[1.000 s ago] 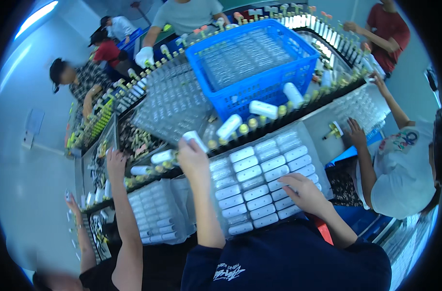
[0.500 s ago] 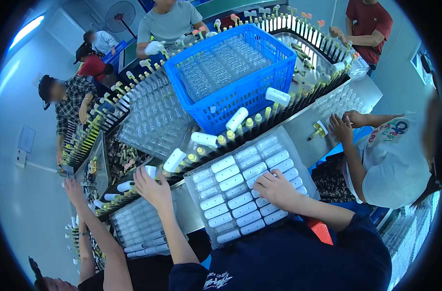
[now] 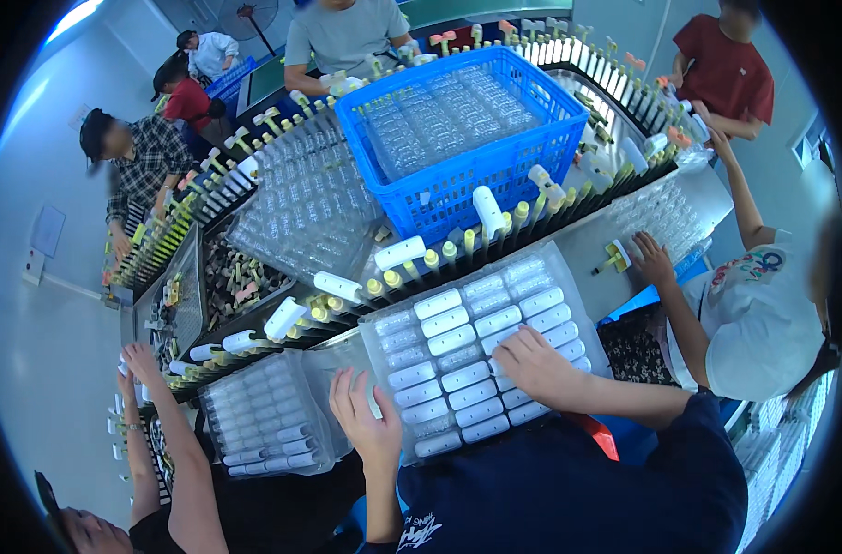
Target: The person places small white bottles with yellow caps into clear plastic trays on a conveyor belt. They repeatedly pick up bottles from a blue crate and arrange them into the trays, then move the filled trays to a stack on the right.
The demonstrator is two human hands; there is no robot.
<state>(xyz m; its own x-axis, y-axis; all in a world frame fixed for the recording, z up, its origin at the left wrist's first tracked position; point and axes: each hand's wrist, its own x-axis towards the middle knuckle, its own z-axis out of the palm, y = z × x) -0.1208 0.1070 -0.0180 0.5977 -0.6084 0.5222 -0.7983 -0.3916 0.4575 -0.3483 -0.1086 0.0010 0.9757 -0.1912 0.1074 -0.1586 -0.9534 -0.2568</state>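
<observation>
A clear plastic blister tray (image 3: pixel 404 326) lies tilted in front of me, with rows of white oblong plastic cases (image 3: pixel 447 319) in many of its pockets. My right hand (image 3: pixel 536 369) is over the middle of the tray. Its fingers are bent together on a white case, which they partly cover. Left of the tray, my left hand (image 3: pixel 366 420) is raised, its thumb apart from curved fingers, and nothing shows between them. Beyond it, white cases (image 3: pixel 338 286) sit on yellow-tipped upright holders (image 3: pixel 375 287) along a rack.
A blue crate (image 3: pixel 476 175) of clear trays stands beyond the rack. Another part-filled tray (image 3: pixel 264 406) lies left, near a co-worker's arms (image 3: pixel 167 425). At right, another person's hand (image 3: pixel 656 258) is beside a yellow-and-white piece (image 3: pixel 613 258). More people surround the line.
My left hand has drawn back from the rack toward the tray's left edge. My right hand stays over the tray's middle. The whole view has shifted slightly.
</observation>
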